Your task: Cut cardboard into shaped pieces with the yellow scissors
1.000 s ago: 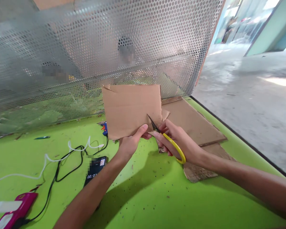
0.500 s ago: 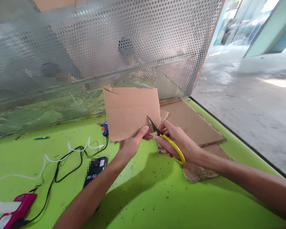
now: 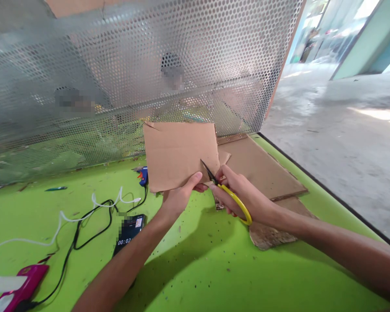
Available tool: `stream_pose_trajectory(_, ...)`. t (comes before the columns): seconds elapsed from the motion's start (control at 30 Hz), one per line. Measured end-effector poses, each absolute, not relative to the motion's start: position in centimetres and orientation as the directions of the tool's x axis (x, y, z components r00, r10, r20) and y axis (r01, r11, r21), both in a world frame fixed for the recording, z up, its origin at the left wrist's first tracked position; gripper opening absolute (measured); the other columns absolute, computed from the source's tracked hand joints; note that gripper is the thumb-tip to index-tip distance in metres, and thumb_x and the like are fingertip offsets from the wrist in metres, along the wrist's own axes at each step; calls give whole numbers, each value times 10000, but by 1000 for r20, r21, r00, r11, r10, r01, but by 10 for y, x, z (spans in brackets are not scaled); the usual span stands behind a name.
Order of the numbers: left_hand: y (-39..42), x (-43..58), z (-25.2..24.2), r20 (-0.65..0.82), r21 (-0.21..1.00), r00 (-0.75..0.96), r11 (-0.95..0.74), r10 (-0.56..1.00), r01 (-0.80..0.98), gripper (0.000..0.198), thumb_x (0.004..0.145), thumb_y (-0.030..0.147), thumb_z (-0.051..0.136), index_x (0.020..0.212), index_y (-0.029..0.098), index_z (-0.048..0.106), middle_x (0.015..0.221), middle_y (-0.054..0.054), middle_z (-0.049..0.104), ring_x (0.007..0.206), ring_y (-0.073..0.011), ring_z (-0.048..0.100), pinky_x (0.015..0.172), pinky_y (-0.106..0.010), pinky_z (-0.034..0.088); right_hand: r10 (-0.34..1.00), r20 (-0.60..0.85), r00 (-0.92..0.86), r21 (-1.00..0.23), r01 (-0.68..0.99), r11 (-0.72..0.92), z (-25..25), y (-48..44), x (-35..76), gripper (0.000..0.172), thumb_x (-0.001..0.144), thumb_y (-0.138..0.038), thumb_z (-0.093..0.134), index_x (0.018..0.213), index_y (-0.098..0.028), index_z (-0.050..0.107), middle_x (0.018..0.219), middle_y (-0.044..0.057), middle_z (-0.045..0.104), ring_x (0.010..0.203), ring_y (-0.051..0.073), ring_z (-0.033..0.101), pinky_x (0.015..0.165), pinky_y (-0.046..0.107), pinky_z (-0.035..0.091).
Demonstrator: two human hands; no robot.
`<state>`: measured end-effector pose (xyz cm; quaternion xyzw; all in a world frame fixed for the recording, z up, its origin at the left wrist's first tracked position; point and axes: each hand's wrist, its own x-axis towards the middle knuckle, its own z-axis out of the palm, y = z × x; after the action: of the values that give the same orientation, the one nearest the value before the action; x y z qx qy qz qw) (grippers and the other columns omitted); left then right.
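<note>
My left hand (image 3: 178, 197) pinches the lower edge of a brown cardboard piece (image 3: 178, 154) and holds it upright above the green table (image 3: 198, 268). My right hand (image 3: 247, 195) grips yellow-handled scissors (image 3: 225, 188). Their dark blades point up and left into the cardboard's lower right edge. A narrow strip of cardboard on the right of the blades hangs partly cut off.
Flat cardboard sheets (image 3: 263, 167) lie on the table behind my right hand. A phone (image 3: 130, 232) showing a timer, black and white cables (image 3: 87, 216), a blue glue gun (image 3: 143, 175) and a pink device (image 3: 22, 284) lie on the left. A perforated metal screen (image 3: 133, 73) stands behind, with people beyond it.
The cardboard has sunk slightly and tilted, its top edge now lower. The scissors sit a little deeper along the cut. Both hands stay almost where they were.
</note>
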<state>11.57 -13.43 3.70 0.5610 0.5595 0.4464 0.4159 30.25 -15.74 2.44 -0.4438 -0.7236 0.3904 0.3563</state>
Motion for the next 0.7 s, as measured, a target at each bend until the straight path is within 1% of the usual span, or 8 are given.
stream_pose_trajectory(0.13, -134, 116, 37, 28, 965, -9, -25, 1000, 263, 318, 784, 501, 731, 670, 207, 774, 685, -75, 767, 707, -272, 749, 810, -400, 616, 917, 134, -377, -939, 247, 239, 22, -159, 301, 275, 969, -450, 546, 966, -260, 347, 733, -37, 627, 495, 121, 595, 419, 218, 453)
stream_pose_trajectory(0.23, -135, 116, 36, 34, 958, -6, -30, 999, 284, 329, 801, 500, 714, 647, 215, 771, 686, -74, 767, 720, -268, 751, 803, -387, 614, 924, 126, -361, -946, 238, 222, 20, -158, 299, 265, 978, -453, 530, 965, -259, 350, 709, -47, 610, 467, 118, 581, 393, 213, 445)
stream_pose_trajectory(0.33, -135, 116, 34, 43, 952, -8, -39, 999, 302, 344, 814, 517, 706, 649, 223, 773, 699, -68, 773, 749, -267, 754, 839, -389, 604, 933, 126, -337, -934, 276, 226, 19, -157, 298, 236, 986, -437, 509, 971, -257, 356, 677, -56, 589, 434, 104, 532, 376, 203, 404)
stream_pose_trajectory(0.47, -136, 115, 32, 67, 950, -7, -61, 998, 305, 333, 812, 528, 716, 677, 231, 781, 682, -50, 770, 746, -259, 754, 882, -395, 587, 939, 159, -304, -889, 370, 270, 20, -156, 298, 243, 972, -420, 529, 955, -257, 350, 634, -56, 582, 417, 101, 493, 400, 215, 369)
stream_pose_trajectory(0.7, -136, 117, 35, 21, 972, 2, -21, 1000, 235, 287, 795, 483, 738, 717, 212, 791, 660, -44, 764, 702, -244, 747, 854, -380, 593, 951, 189, -247, -862, 422, 281, 22, -157, 294, 217, 977, -406, 491, 919, -256, 344, 579, -66, 543, 403, 101, 443, 429, 234, 326)
